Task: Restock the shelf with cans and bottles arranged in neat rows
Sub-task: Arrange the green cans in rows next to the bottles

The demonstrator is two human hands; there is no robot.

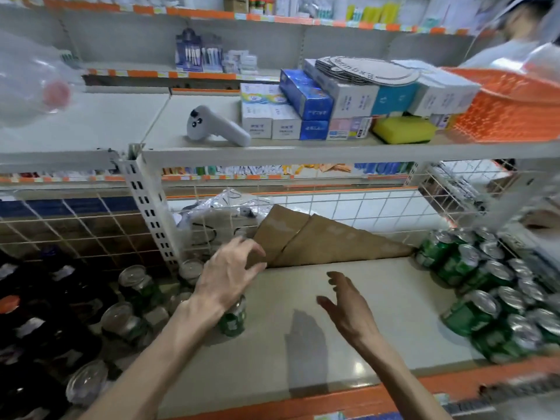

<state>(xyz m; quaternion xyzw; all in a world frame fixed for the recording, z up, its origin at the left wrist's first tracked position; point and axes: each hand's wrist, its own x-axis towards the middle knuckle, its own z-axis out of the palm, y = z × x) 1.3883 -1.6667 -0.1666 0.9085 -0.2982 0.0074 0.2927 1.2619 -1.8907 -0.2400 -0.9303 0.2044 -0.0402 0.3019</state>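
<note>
**Green cans on both sides, a big gap in the middle**

Orange trim runs along the front edge of the shelf (394,322). Just behind that edge, two hands reach in over it. The right hand (345,304) is open, its fingers are straight, and it holds nothing. It hangs over the bare middle of the shelf. The left hand (230,268) is open too, with its fingers spread wide. It is right above one green can (233,321) that stands up near the left edge of the shelf. I cannot tell if the palm touches the top of the can.

By the left edge stand some shiny-topped cans (133,283). They are spread out and not in a straight row. Further left are dark bottles (27,325), too blurry to tell much about.

Along the right edge, a bunch of green cans (485,286) sits packed close together from front to back. Some seem to lean, so the rows there look messy.

At the back edge, a sheet of brown cardboard (321,241) leans on the wire wall, with a plastic bag (224,207) beside it.

On the upper shelf (106,125) lie a white controller (212,125), some boxes (303,107), a yellow sponge (403,128) and an orange basket (515,107).

I think the job is only partly done. Cans are on the shelf at both sides, but the middle is bare. The rows are not neat yet, and the cardboard and bag may be in the way at the back.
</note>
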